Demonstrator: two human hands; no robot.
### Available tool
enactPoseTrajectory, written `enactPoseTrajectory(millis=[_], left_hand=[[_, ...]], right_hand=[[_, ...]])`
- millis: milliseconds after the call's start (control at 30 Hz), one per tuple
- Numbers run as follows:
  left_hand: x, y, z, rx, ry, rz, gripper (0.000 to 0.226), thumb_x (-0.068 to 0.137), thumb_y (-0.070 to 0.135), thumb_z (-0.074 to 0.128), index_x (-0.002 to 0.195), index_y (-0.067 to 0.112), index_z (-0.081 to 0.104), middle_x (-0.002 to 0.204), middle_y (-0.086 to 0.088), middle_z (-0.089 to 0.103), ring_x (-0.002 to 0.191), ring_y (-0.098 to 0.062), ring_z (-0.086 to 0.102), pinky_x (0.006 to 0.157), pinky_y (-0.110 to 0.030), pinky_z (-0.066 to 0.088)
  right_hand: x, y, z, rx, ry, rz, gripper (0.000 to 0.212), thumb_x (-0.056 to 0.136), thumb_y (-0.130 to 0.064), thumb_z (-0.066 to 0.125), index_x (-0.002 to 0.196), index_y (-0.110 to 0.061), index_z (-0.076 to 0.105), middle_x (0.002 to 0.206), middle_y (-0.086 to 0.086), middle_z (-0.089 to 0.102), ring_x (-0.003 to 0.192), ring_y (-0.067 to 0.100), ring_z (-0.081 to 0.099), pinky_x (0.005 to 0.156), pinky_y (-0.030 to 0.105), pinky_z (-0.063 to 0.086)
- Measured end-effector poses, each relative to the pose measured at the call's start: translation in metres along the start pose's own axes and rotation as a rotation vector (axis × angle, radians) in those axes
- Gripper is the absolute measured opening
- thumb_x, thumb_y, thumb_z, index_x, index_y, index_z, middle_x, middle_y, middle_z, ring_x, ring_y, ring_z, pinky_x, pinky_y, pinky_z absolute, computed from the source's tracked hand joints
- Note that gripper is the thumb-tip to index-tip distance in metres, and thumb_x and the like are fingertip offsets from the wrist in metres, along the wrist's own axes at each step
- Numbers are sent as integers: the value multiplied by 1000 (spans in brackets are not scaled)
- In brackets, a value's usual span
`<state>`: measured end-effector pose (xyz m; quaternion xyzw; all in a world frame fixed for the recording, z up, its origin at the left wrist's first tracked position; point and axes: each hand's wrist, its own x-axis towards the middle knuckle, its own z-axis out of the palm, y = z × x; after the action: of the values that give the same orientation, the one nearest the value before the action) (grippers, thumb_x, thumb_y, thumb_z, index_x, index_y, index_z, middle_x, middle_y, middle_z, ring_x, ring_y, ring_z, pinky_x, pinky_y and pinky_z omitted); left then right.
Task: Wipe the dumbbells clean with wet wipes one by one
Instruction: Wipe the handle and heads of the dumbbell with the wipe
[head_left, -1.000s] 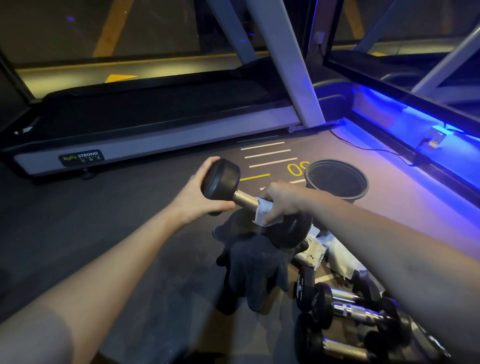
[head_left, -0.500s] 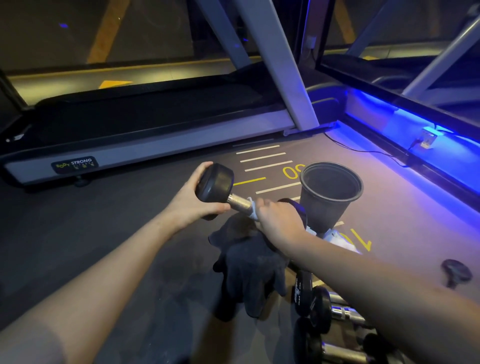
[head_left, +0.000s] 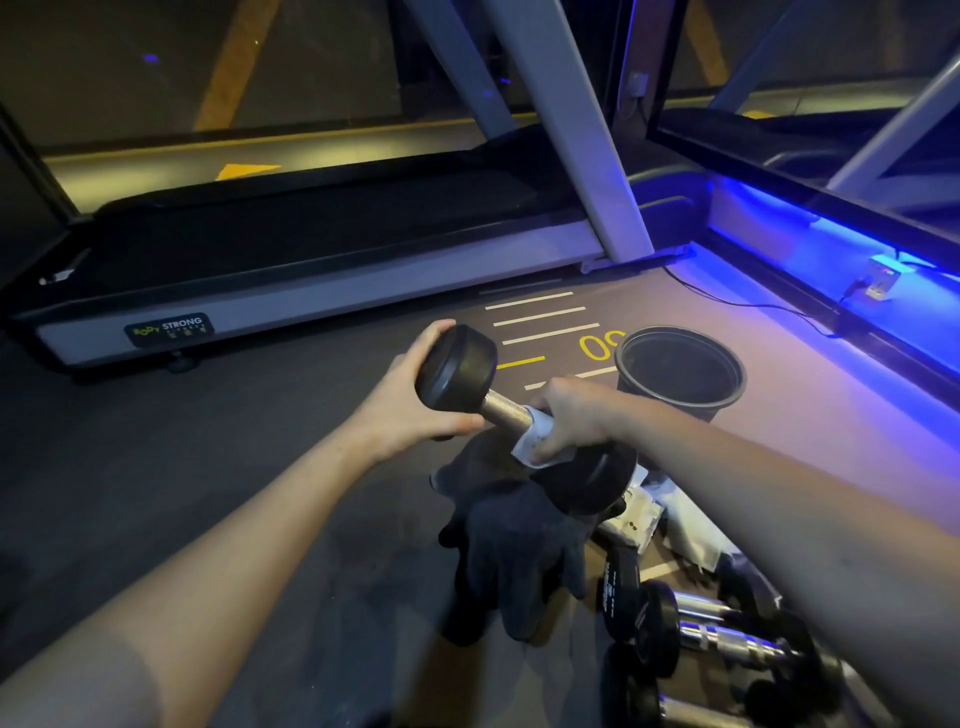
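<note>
Dim, blue strip-light glow, wide-angle distortion.

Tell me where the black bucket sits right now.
In the head view the black bucket stands on the floor right of centre, just behind the right hand, beside the yellow floor numerals.

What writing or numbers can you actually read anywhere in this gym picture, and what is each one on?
"BODY STRONG": label on the treadmill side rail; a smaller line under it is too blurred to read.
"00" or "30": yellow floor marking, partly hidden by the black bucket.
White print on the dumbbell on the floor: too small to read.
Dark marks on the white packet: unreadable.
</note>
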<state>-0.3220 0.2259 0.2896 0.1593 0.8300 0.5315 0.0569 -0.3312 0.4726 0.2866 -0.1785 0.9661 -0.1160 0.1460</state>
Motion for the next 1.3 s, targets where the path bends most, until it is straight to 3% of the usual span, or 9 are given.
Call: enactPoseTrajectory(millis=[200, 300, 500, 567, 633, 767, 867, 1000, 1300], left_hand=[[1, 3, 3, -12, 54, -23, 105, 50, 43, 92, 137, 63, 36, 142, 3, 46, 126, -19, 53, 85, -47, 61], [0, 2, 2, -8, 59, -33, 103, 49, 44, 91, 135, 65, 37, 141, 3, 47, 124, -18, 54, 87, -46, 60], [3, 5, 4, 7, 59, -13, 103, 48, 47, 91, 133, 67, 36, 141, 3, 47, 124, -17, 54, 95, -47, 56], [5, 5, 5, 13, 60, -11, 104, 48, 47, 92, 134, 66, 36, 141, 3, 47, 125, -17, 54, 99, -48, 54], [7, 5, 6, 21, 65, -7, 104, 48, 49, 91, 134, 66, 36, 141, 2, 48, 125, -17, 55, 102, -46, 53], [8, 5, 6, 29, 65, -5, 106, 48, 49, 92, 136, 65, 35, 141, 1, 48, 125, -18, 55, 102, -49, 52], [9, 4, 5, 24, 45, -4, 108, 49, 44, 92, 139, 62, 35, 140, 0, 48, 123, -22, 56, 91, -52, 58], [7, 7, 6, 22, 40, 23, 108, 50, 42, 89, 142, 58, 35, 139, -1, 43, 124, -19, 52, 78, -38, 62], [9, 6, 9, -65, 13, -4, 105, 51, 34, 90, 139, 59, 38, 139, -4, 45, 118, -28, 57, 62, -32, 60]], right_hand=[[-1, -10, 9, -42, 79, 73, 28, 70, -42, 71, 78, -17, 60, 76, 5, 63, 73, 29, 61, 60, 37, 53], [-8, -20, 18, -115, 180, 96, 24, 77, -36, 68, 80, -17, 54, 80, 6, 60, 75, 31, 60, 60, 33, 44], [-23, -32, 42, -216, 436, 147, 27, 92, -29, 59, 113, -12, 57, 99, 11, 68, 91, 35, 66, 64, 34, 39], [-23, -32, 38, -177, 418, 137, 24, 91, -29, 60, 108, -12, 58, 95, 11, 67, 90, 35, 66, 67, 36, 44], [-22, -28, 27, -107, 343, 137, 21, 88, -34, 64, 86, -15, 53, 84, 9, 61, 84, 34, 64, 64, 34, 43], [-15, -19, 10, -7, 191, 141, 43, 77, -44, 76, 62, -22, 42, 66, 3, 52, 62, 24, 52, 53, 30, 36], [-4, -11, 8, 26, 105, 112, 32, 69, -43, 78, 69, -20, 55, 69, 2, 60, 67, 24, 56, 56, 31, 46], [5, -3, 1, 86, -21, 63, 28, 65, -38, 82, 79, -23, 63, 75, 0, 67, 72, 20, 62, 64, 32, 51], [-6, -14, 17, 63, 166, 151, 26, 72, -39, 71, 68, -24, 50, 73, 2, 57, 73, 30, 60, 56, 30, 41]])
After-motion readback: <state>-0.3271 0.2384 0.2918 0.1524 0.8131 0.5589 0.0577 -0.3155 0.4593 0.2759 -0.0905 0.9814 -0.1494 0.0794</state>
